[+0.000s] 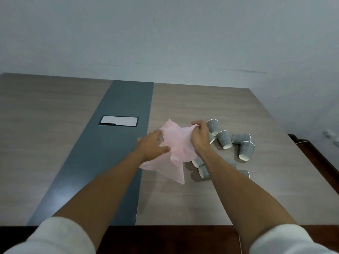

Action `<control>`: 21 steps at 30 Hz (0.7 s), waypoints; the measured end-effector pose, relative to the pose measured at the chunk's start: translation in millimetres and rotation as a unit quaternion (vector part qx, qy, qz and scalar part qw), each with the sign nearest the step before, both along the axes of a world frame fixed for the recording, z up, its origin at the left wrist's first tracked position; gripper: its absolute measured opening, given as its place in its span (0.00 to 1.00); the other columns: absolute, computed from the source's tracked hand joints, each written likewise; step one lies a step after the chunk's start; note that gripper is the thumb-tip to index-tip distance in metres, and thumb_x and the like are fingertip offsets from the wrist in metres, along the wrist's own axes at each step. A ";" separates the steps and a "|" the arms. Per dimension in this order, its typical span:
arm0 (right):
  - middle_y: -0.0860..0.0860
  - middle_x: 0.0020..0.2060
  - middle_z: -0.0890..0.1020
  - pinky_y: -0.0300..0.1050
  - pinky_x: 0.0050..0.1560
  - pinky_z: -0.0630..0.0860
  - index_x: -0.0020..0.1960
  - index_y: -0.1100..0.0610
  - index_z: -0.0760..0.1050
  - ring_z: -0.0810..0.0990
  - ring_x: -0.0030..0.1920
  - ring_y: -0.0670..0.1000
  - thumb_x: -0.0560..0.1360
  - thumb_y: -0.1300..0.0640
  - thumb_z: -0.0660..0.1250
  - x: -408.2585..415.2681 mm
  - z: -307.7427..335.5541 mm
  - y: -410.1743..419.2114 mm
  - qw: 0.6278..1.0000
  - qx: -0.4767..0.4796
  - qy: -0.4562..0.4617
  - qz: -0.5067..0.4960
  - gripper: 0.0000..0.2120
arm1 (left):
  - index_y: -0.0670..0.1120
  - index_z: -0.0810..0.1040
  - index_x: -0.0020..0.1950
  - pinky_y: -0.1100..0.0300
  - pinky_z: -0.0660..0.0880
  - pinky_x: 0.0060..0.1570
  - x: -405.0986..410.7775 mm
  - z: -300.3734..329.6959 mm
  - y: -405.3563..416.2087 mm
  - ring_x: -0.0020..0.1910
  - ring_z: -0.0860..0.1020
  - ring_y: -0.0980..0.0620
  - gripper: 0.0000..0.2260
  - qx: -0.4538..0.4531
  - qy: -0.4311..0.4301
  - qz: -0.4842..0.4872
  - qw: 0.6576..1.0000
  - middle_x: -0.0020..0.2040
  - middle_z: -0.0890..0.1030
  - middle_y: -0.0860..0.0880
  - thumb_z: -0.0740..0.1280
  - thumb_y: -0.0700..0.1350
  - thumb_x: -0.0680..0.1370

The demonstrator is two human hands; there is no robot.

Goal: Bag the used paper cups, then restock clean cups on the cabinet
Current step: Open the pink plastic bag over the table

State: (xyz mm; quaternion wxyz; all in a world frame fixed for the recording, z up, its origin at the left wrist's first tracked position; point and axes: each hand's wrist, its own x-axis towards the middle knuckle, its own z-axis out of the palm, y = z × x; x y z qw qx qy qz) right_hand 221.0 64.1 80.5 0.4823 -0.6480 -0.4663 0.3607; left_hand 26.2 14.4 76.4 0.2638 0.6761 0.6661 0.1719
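Note:
A thin pink plastic bag (176, 145) hangs crumpled above the table between both hands. My left hand (153, 144) grips its left side, and my right hand (200, 136) pinches its upper right edge. Several grey ribbed paper cups lie tipped over on the table to the right of the bag, such as a cup (224, 139), a cup (246, 150) and a cup (204, 171). Some cups are partly hidden behind my right forearm and the bag.
The wood-grain table (201, 202) has a dark grey centre strip (102, 162) with a rectangular cable hatch (118, 121). The table's right edge drops to a dark brown floor (319, 158). A pale wall stands behind.

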 end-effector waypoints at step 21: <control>0.52 0.39 0.81 0.52 0.46 0.76 0.38 0.55 0.71 0.78 0.44 0.59 0.71 0.28 0.64 12.4 6.0 -22.4 0.990 0.006 -0.068 -0.124 0.29 | 0.47 0.78 0.60 0.52 0.79 0.48 41.8 -27.1 -20.7 0.50 0.81 0.45 0.16 0.006 -0.100 -0.007 0.995 0.55 0.82 0.50 0.70 0.54 0.77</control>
